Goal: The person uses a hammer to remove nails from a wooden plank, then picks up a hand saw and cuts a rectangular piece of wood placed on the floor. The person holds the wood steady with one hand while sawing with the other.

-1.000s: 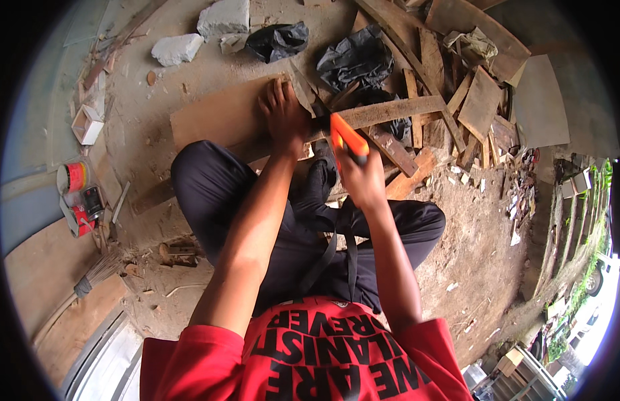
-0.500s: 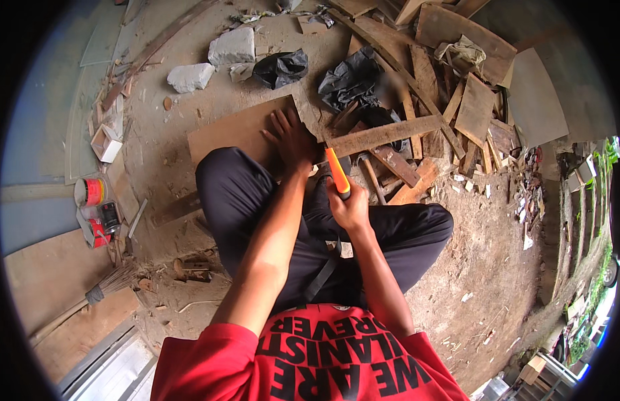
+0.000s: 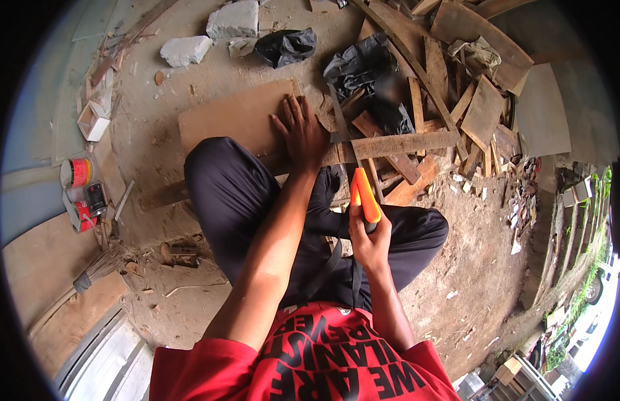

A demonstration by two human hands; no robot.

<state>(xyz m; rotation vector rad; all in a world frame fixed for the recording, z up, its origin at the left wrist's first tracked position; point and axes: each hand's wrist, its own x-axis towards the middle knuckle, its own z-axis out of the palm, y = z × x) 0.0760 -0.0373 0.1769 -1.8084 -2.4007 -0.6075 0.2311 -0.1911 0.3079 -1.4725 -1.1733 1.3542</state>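
My left hand (image 3: 303,137) lies flat, fingers spread, across the right end of a brown board (image 3: 233,119). In my right hand (image 3: 371,239) is a handsaw (image 3: 368,197), gripped by its orange handle. Its thin grey blade points away from me, past the right edge of the board and across a long wooden plank (image 3: 410,142). That plank runs from under my left hand out to the right. Where the blade's teeth meet the wood is too small to make out. My bent legs (image 3: 233,200) frame the work, the left knee close against the board.
Scrap wood (image 3: 480,110) is heaped at the far right, with black plastic bags (image 3: 357,67) beside it. White blocks (image 3: 233,20) lie at the back. Cans (image 3: 79,172) and a broom (image 3: 99,267) are on the left. Wood chips litter the dirt floor.
My right hand has drawn the handsaw back toward me and slightly right, and more of its blade shows. My left hand stays pressed on the board. The whole view has shifted a little.
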